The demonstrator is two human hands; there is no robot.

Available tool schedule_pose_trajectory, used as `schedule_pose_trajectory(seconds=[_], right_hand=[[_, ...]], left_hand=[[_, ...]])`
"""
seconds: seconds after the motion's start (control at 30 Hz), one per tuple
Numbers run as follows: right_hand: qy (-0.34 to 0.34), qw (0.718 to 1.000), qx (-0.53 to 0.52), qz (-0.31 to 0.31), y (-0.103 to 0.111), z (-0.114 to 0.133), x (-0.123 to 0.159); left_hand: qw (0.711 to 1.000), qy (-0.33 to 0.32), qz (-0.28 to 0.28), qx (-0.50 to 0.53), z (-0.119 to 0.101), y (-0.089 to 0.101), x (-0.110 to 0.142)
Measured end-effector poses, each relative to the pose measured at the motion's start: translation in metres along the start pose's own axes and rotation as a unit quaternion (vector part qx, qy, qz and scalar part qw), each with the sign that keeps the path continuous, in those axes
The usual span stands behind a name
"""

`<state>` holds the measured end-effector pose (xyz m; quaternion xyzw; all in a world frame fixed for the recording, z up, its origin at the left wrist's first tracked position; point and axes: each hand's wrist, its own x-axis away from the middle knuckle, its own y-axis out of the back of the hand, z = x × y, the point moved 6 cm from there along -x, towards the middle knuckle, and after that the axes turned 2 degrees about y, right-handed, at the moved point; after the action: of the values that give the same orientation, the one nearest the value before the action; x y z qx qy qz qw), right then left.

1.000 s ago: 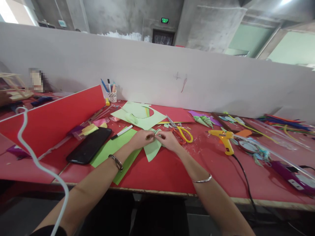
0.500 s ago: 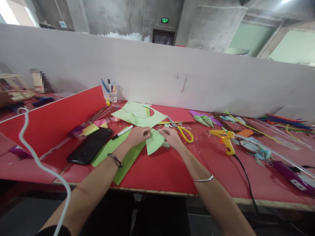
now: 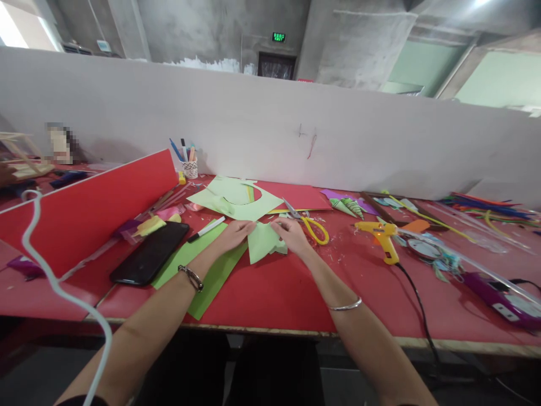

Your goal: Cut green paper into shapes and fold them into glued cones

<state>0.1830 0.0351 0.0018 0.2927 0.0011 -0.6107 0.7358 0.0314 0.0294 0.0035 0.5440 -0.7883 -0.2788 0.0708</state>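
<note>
A small piece of light green paper (image 3: 261,243) is held up between my two hands over the red table. My left hand (image 3: 236,234) pinches its upper left edge, and my right hand (image 3: 292,233) pinches the upper right. Another pale scrap (image 3: 280,248) shows partly behind it, below my right fingers. A larger light green sheet with a curved cut-out (image 3: 203,196) lies just beyond my hands. Under my left forearm is a darker green sheet (image 3: 205,296), with a white marker (image 3: 206,230) across its top. Yellow-handled scissors (image 3: 315,230) rest right beside my right hand.
A black phone (image 3: 150,254) and an upright red board (image 3: 93,206) are at the left, near a white cable (image 3: 57,287). On the right lie a yellow glue gun (image 3: 382,237), rolled green paper cones (image 3: 346,206) and a purple device (image 3: 499,301). A pen cup (image 3: 190,168) stands by the partition.
The light green paper has turned slightly in my fingers, and its dark marks no longer show. Both hands keep their pinch. The whole view has shifted a little.
</note>
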Motion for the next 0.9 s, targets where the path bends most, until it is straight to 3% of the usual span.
schedule_pose_trajectory(seconds=[0.13,0.27,0.5,0.9], right_hand=[[0.119,0.986,0.117,-0.024,-0.002,0.017,0.003],[0.188,0.959,0.213,0.017,-0.014,0.029,0.007],[0.14,0.965,0.217,0.039,-0.017,0.023,0.004],[0.061,0.98,0.184,-0.047,0.021,-0.001,-0.002]], left_hand=[[0.995,-0.037,0.003,-0.096,-0.002,-0.01,-0.001],[0.981,-0.076,-0.017,-0.178,-0.008,-0.015,0.0],[0.966,-0.074,-0.032,-0.244,-0.015,-0.015,0.001],[0.977,-0.064,-0.054,-0.197,-0.016,0.003,0.003]])
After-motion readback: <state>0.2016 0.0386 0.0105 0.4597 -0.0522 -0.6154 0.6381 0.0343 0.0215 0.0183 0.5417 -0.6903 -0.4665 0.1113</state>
